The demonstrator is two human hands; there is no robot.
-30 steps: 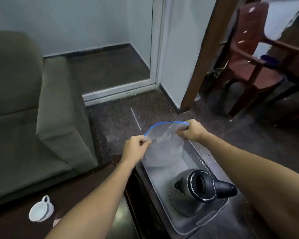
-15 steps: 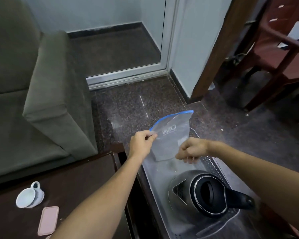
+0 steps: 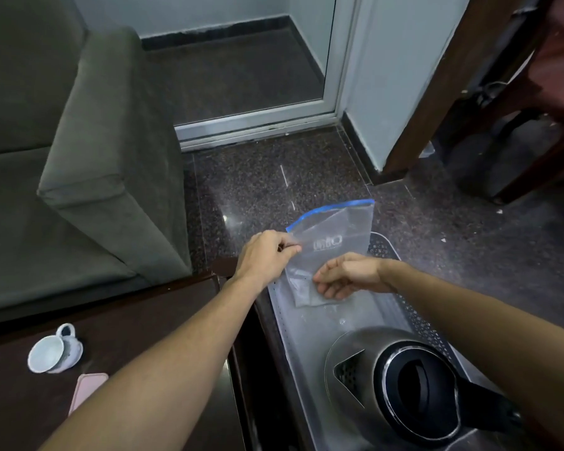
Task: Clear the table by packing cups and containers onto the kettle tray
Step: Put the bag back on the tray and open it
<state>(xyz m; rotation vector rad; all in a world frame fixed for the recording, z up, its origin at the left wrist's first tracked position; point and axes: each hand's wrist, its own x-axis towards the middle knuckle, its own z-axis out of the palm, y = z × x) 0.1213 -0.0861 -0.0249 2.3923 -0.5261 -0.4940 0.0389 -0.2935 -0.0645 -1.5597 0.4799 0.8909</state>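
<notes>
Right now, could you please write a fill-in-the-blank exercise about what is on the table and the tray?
1. The left hand pinches a clear zip bag whose top strip is ____.
2. The kettle stands on the ____.
3. The white cup lies on its ____ on the dark table.
4. The pink phone lies just ____ the cup.

Missing words: blue; tray; side; beside

The kettle (image 3: 407, 388) stood on the tray (image 3: 310, 327); left of the tray, on the table (image 3: 163, 323), lay a cup (image 3: 51, 351).
</notes>
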